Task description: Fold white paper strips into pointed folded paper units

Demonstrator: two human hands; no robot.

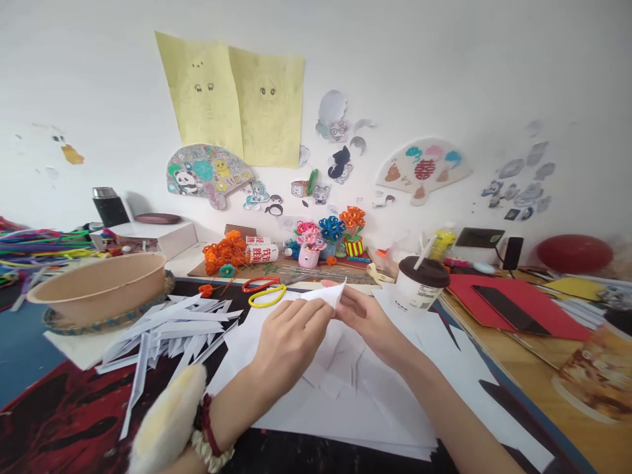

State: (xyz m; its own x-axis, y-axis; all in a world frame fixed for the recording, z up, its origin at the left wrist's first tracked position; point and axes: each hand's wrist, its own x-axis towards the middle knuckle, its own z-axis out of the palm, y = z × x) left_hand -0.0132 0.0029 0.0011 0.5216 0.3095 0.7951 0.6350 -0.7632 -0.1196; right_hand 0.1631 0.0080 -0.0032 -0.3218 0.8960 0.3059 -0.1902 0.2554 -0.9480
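Between both hands a piece of white paper (323,294) is held up, bent or folded, above the table. My left hand (295,332) is closed on its left side with the knuckles facing me. From the right, my right hand (364,317) pinches the other end, its fingers partly behind the sheet. Below them several small white paper pieces (340,365) lie on large white sheets (390,418). A heap of folded white paper strips (168,332) sits to the left. Hair ties (210,434) and a fluffy pale band circle my left wrist.
A beige basin (101,289) stands at the left. Red-handled (260,284) and yellow-handled scissors (266,296) lie beyond my hands. A lidded cup with a straw (419,283) is close on the right, near red folders (518,306). Pipe-cleaner flowers (332,230) line the back.
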